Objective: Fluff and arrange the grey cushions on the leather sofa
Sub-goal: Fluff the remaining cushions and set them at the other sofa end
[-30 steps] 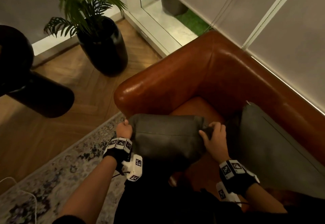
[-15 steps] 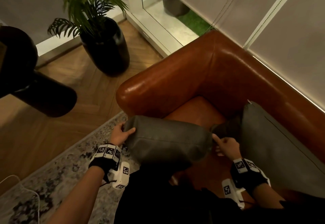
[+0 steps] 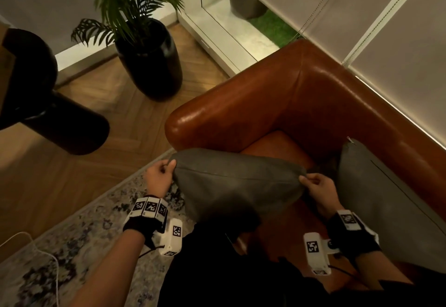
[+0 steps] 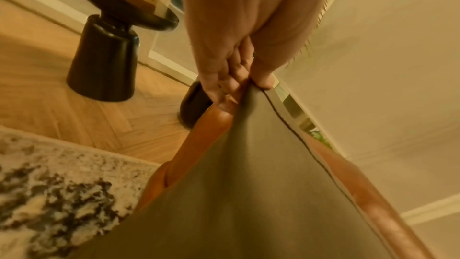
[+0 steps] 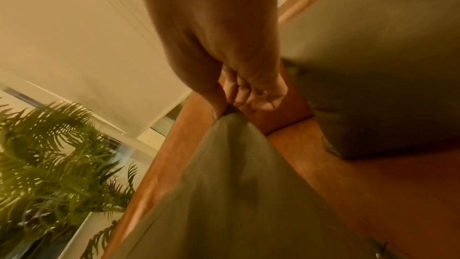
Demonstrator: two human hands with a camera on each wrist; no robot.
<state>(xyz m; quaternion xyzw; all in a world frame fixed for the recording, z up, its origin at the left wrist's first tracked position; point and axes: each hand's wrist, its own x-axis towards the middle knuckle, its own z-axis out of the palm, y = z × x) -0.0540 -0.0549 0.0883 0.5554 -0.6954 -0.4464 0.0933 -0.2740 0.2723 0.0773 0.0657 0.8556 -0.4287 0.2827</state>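
A grey cushion hangs stretched between my hands above the front of the brown leather sofa. My left hand pinches its left top corner, thumb over the seam, and the left wrist view shows the same left hand gripping the cushion. My right hand pinches the right top corner; in the right wrist view the right hand holds the bunched tip of the cushion. A second grey cushion leans against the sofa back at right, also seen as the second cushion.
A potted palm in a black pot stands on the wood floor left of the sofa arm. A black side table sits further left. A patterned rug with a white cable lies in front. Window blinds hang behind the sofa.
My hands slid from the cushion's sides out to its top corners and moved apart, pulling the squeezed cushion wide and flatter.
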